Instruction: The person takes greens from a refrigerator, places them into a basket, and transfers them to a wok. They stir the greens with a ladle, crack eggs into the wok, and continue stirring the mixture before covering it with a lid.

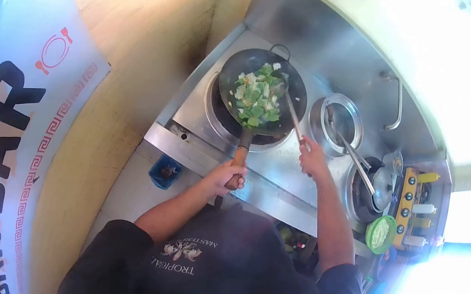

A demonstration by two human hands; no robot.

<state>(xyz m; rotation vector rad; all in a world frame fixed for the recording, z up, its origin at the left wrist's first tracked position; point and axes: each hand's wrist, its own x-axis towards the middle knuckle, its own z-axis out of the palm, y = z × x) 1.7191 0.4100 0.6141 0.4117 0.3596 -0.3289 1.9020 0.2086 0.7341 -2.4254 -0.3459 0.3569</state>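
My left hand [222, 179] is wrapped round the wooden handle of a dark wok [240, 65]. The wok sits over the left burner, tilted a little. Inside it lies a heap of chopped green and pale leafy vegetables [257, 99], with small bits stuck to the sides. My right hand [313, 158] grips a long metal-handled cooking utensil [294, 116], which reaches into the right side of the wok. Its working end is at the food, and I cannot make out whether it is a ladle or a spatula.
Right of the wok, a metal ring with a pan [344, 123] holds long-handled utensils. Farther right stand a lidded pot [383, 189], a green bowl [380, 233] of shredded pale food and a rack with bottles [421, 209]. A blue container [164, 172] sits low at left.
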